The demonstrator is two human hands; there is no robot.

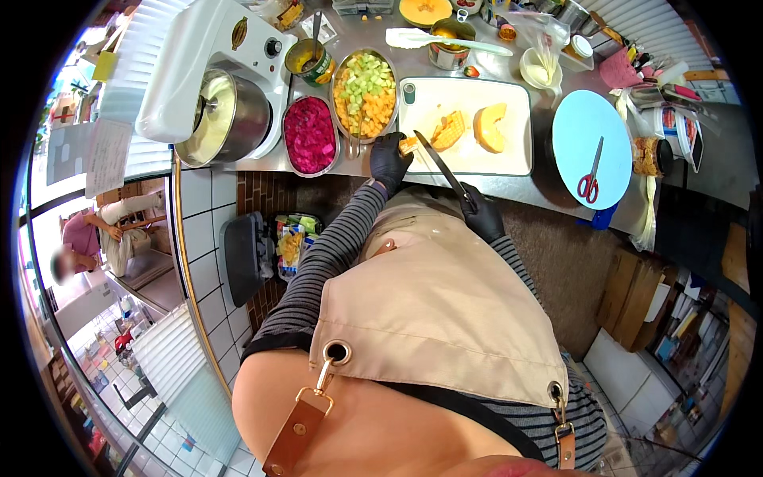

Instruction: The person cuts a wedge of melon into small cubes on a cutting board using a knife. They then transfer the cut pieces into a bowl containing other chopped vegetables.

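Observation:
My left hand, in a black glove, holds a small piece of orange melon at the near left corner of a white cutting board. In my right hand, also gloved, is a kitchen knife; its blade points up and left, the tip close to that piece. On the board lie a scored piece of melon and a larger melon wedge. Left of the board stands an oval metal bowl of diced green and orange melon with a utensil in it, beside a metal tray of diced magenta fruit.
A stand mixer with a steel bowl stands at the left. Behind the board are open cans, a spatula and a halved melon. Red-handled scissors lie on a light-blue round board at the right.

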